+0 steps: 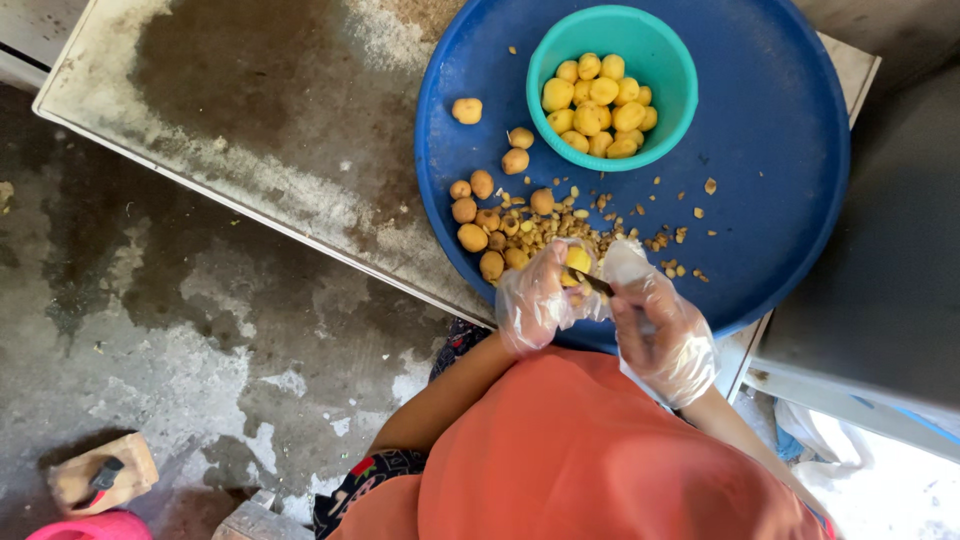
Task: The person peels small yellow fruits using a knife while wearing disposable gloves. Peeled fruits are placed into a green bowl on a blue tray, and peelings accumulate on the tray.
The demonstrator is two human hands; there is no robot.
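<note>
My gloved left hand (535, 298) pinches a yellow peeled potato (577, 262) over the blue tray (780, 150); my right hand (655, 325) is curled tight around a knife (594, 284) touching it, near the teal bowl (670, 60).

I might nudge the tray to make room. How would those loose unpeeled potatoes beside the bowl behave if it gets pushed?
The unpeeled potatoes look small and round, so they would probably roll across the blue tray. Its raised rim would likely stop them. The teal bowl is filled with peeled ones, so it seems less apt to slide.
</note>
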